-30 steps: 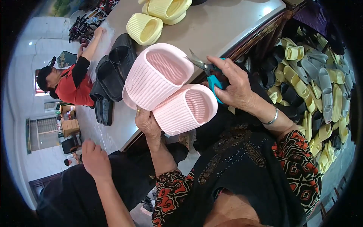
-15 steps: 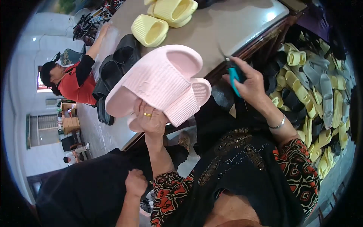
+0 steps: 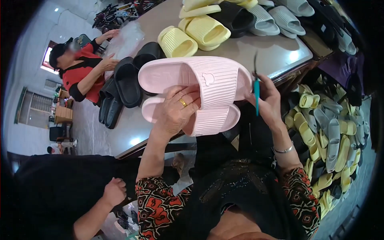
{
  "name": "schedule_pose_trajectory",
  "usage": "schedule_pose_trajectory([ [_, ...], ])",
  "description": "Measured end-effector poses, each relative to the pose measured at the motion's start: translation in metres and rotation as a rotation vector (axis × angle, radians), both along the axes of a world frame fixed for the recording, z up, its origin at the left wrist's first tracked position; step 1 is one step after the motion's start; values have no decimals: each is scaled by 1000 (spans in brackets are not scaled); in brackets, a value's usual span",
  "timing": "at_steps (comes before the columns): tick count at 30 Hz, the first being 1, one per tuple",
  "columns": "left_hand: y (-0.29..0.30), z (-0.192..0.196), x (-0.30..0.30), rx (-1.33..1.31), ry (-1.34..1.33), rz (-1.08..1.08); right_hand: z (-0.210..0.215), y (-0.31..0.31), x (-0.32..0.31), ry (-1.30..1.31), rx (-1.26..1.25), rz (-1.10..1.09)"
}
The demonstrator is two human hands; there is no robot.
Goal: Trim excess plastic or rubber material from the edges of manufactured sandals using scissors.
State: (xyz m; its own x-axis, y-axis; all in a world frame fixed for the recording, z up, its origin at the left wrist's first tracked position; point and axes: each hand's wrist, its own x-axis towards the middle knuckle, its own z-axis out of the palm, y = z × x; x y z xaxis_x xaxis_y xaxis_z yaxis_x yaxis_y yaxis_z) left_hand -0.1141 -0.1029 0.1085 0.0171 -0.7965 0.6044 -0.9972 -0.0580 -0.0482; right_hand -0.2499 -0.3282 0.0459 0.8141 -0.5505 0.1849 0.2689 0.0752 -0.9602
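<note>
My left hand [image 3: 179, 110] is closed on a pair of pale pink slides [image 3: 218, 86], with its fingers tucked at the strap openings. The two slides lie side by side, soles apart from each other at the heels, toes pointing right. A small raised outline shape marks the upper strap. In my right hand [image 3: 267, 98], closed at the toe end of the slides, is a teal-handled tool [image 3: 257, 94] with a thin dark blade pointing up. Whether its fingertips touch the pink toe, I cannot tell.
Black slides [image 3: 128, 82] and yellow slides [image 3: 177, 42] stand on the table [image 3: 236, 52], with grey slides [image 3: 264, 22] farther back. A heap of yellow, grey and black slides [image 3: 332, 140] lies at right. A co-worker in red [image 3: 86, 74] handles clear plastic; another person's arm [image 3: 100, 208] is lower left.
The pink slides have swung from a slanted pose to nearly level, toes right. My right hand, with the tool, has come in beside their toes. More of the table's far side shows.
</note>
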Motion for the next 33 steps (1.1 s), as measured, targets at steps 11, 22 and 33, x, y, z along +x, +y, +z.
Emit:
schedule_pose_trajectory([
  [11,13,-27,6,-107,-34,133,-8,18,21,-139,11,32],
  [22,26,-47,27,-119,246,514,-9,-1,23,-261,42,-278],
  [33,66,-48,58,-130,764,810,-19,-39,-16,-95,202,-279],
])
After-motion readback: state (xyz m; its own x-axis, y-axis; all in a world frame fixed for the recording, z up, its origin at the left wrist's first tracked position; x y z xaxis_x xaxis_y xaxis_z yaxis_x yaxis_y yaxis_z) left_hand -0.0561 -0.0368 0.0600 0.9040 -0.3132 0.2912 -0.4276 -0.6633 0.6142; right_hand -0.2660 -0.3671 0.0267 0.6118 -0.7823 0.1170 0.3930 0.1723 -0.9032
